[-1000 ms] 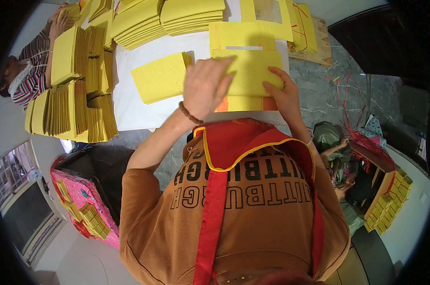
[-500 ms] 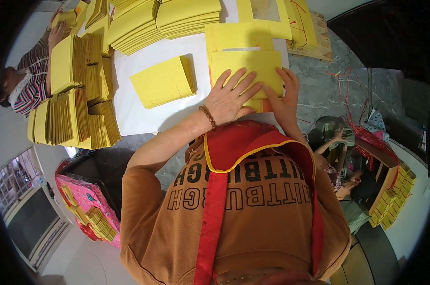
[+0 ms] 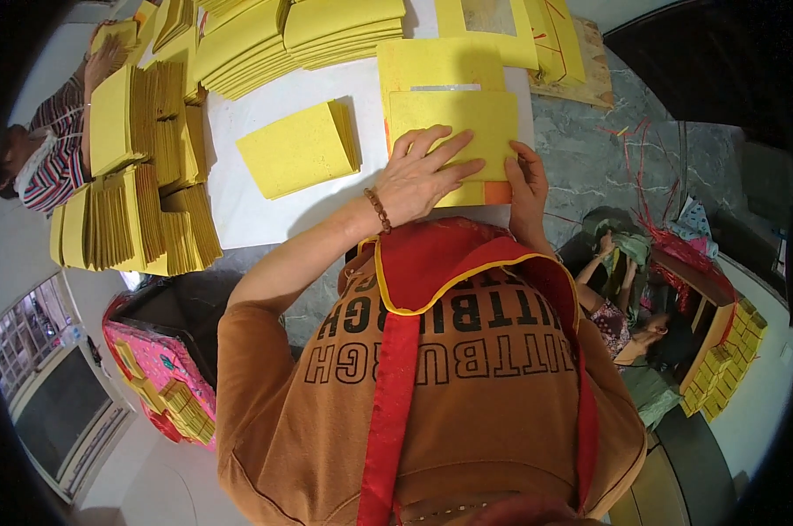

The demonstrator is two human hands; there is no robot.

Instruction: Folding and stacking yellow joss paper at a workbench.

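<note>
My left hand [image 3: 424, 180] lies on a folded sheet of yellow paper [image 3: 453, 114], its fingers spread apart over the lower left part. At the sheet's right edge, the fingers of my right hand [image 3: 528, 182] are curled, with the thumb close to the index finger, gripping that edge. Beneath is a larger yellow sheet [image 3: 440, 63] with an orange patch showing at its lower right, below the folded one. Left of my hands a small folded stack of yellow paper [image 3: 293, 149] rests on the white table top [image 3: 238, 215].
Thick stacks of folded yellow paper [image 3: 247, 48] line the far side, with more bundles [image 3: 120, 123] at the left. A person in striped sleeves [image 3: 59, 158] handles paper there. Another person [image 3: 620, 307] works at right, near red strings [image 3: 646, 193] and small yellow bundles [image 3: 725, 359].
My right hand has drawn its fingers in from lying spread to curling at the sheet's right edge. My left hand's fingers have bent slightly and shifted down a little.
</note>
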